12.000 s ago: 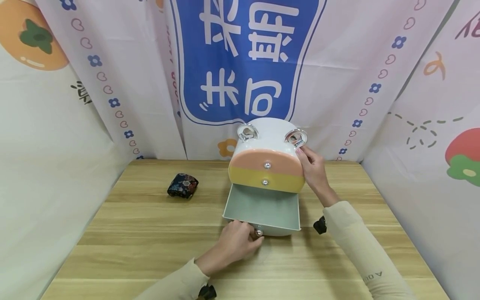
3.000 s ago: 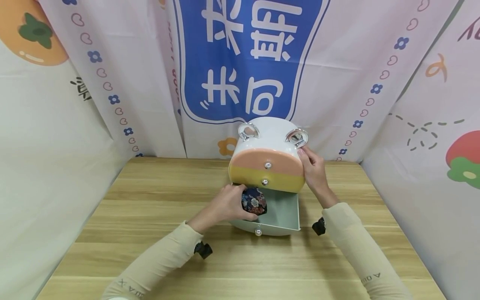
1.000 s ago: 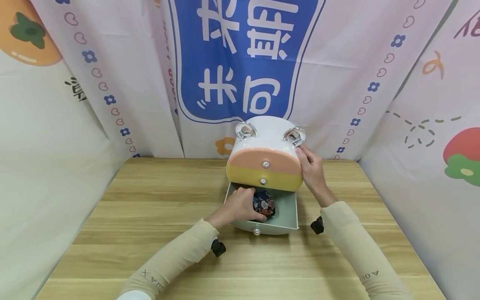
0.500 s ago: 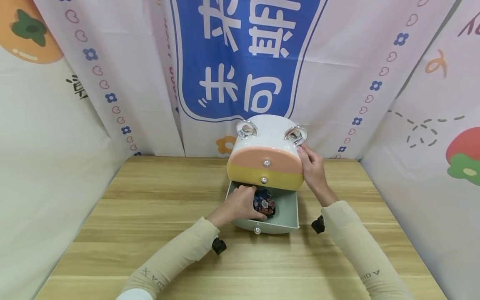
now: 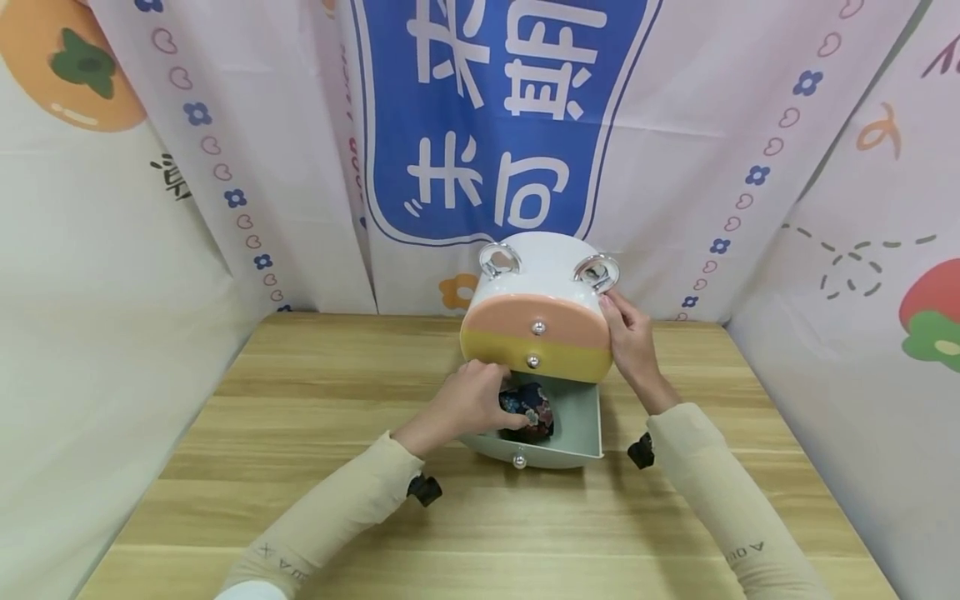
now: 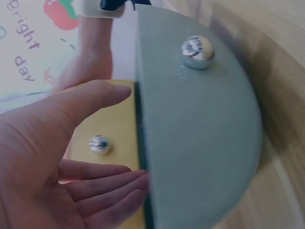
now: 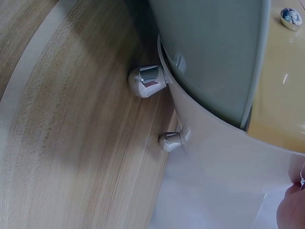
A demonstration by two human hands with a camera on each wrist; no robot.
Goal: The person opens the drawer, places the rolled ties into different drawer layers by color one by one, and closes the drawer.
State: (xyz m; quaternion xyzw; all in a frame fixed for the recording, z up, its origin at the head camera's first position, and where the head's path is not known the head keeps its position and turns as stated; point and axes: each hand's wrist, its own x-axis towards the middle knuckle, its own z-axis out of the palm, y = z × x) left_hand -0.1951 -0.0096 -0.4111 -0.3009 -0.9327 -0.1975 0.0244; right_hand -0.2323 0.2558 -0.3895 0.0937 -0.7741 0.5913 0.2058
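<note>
A small drawer cabinet [image 5: 546, 260] has a white shell, two silver rings on top, an orange front and a yellow front. Its grey-green bottom drawer [image 5: 562, 458] is pulled out. Inside lies a dark floral cloth bundle [image 5: 537, 423]. Over the drawer's left part is my left hand [image 5: 461, 407], thumb and fingers spread apart beside the bundle. The left wrist view shows those fingers [image 6: 102, 191] nearly straight, the drawer front hiding the bundle. My right hand [image 5: 632, 343] holds the cabinet's right side just below the ring; only a bit of that hand [image 7: 291, 210] shows in the right wrist view.
The cabinet stands on a wood-grain table [image 5: 337, 367], near its back edge. Silver feet [image 7: 147, 81] lift the shell off the tabletop. Printed cloth curtains [image 5: 300, 167] hang behind and on both sides.
My left hand first pulled the drawer knob, then carried the floral bundle from the left of the table into the drawer. Now its fingers have let go and drawn slightly left. The right hand stays.
</note>
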